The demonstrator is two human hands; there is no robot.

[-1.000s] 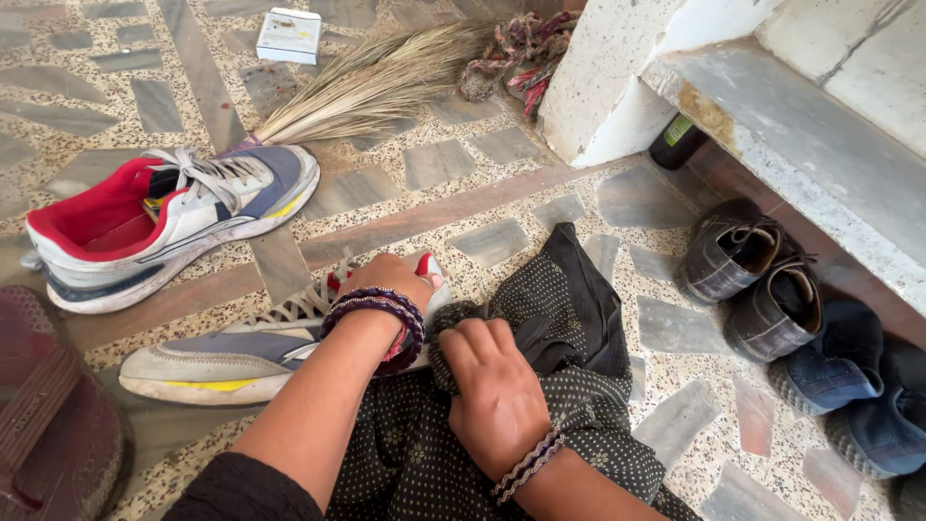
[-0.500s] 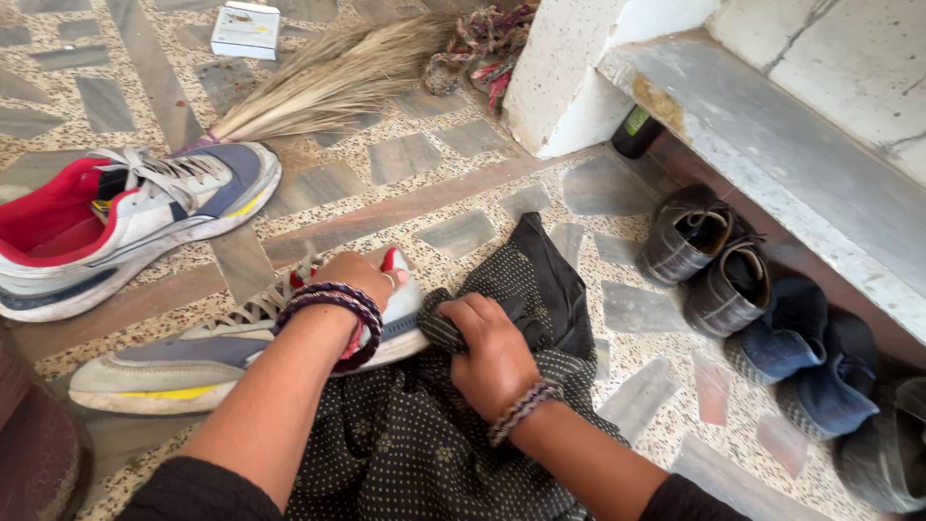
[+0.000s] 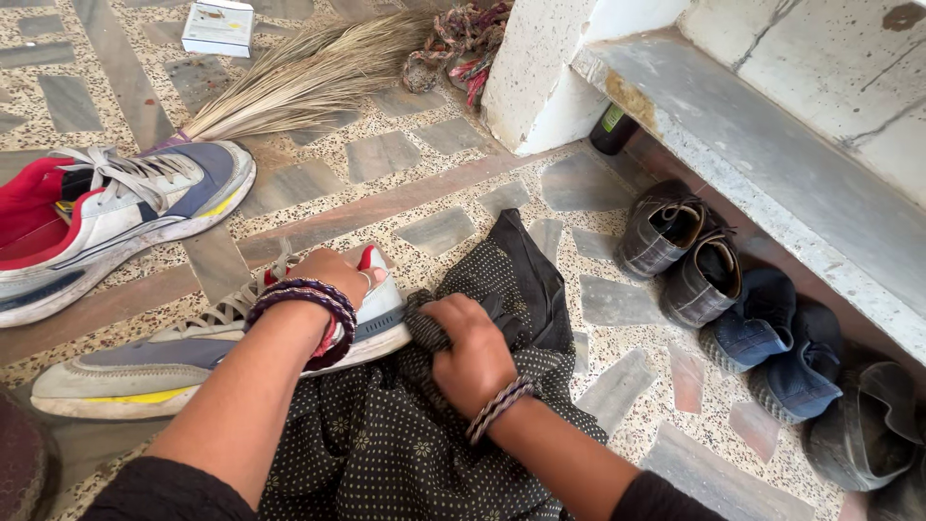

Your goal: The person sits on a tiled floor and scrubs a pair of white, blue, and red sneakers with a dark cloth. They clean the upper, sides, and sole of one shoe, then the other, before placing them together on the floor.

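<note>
Cloth (image 3: 453, 405) shifted against sneaker (image 3: 174, 352) heel

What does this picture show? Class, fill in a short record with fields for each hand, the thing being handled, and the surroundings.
Left hand: grips the heel end of the near sneaker
Right hand: bunches dark dotted cloth against the sneaker's heel
Second sneaker: lies apart, farther left on the stone floor
Broom: lying flat at the top
Under ledge: brown shoes, blue shoes
</note>
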